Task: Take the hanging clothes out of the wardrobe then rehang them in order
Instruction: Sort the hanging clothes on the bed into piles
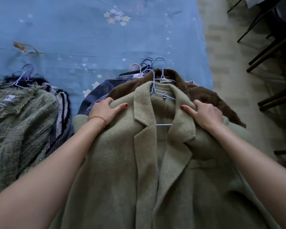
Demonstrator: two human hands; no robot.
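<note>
Coat: a pale green wool coat (139, 162) with wide notched lapels, front open, lying collar-away on top of the right-hand pile on the bed.
Coat's hanger: a thin lilac wire hanger (153, 86) sits inside the collar, its hook rising above the neckline.
Left hand: the left hand (104, 111) grips the coat's left shoulder, fingers curled over the edge, thumb on top.
Right hand: the right hand (205, 114) grips the right shoulder, thumb pressed on the lapel fold.
Pile beneath: a brown corduroy jacket (203, 93) and a denim jacket (96, 91), their hanger hooks bunched just beyond the collar.
Left pile: a fringed green knit (21, 116) over a striped dark garment (61, 116), near but apart from the coat.
Open room: the blue star-printed bedsheet (89, 30) lies bare beyond both piles.
Right edge: the bed ends at pale flooring; dark chair legs (271, 52) stand there.
</note>
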